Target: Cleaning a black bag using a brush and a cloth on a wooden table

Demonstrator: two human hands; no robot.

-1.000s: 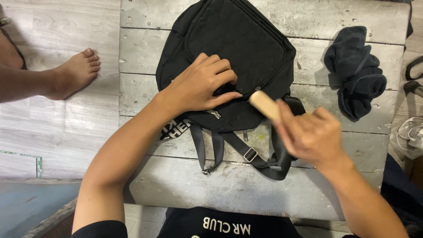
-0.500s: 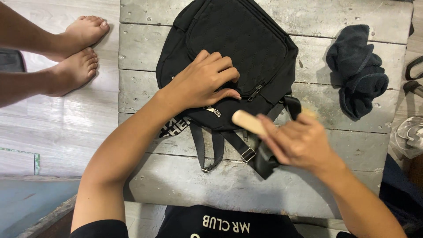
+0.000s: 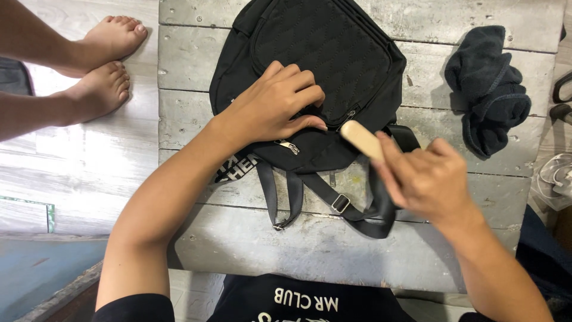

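Observation:
A black backpack (image 3: 333, 53) lies flat on a weathered grey wooden table (image 3: 310, 250), its straps (image 3: 325, 200) trailing toward me. My left hand (image 3: 271, 107) presses down on the lower front pocket, fingers spread beside a zipper pull (image 3: 289, 146). My right hand (image 3: 426, 179) grips a light wooden brush (image 3: 361, 138) by its body, held over the bag's lower right corner and the strap there. The bristles are hidden under the hand.
A crumpled dark blue towel (image 3: 488, 89) lies at the table's right. Another person's bare feet (image 3: 98, 62) stand on the pale plank floor to the left. A clear plastic item with a white cable (image 3: 554, 179) sits at the right edge.
My right hand swung the brush down and left over the strap, then back up and right to the bag's lower corner. My left hand stayed pressed on the bag.

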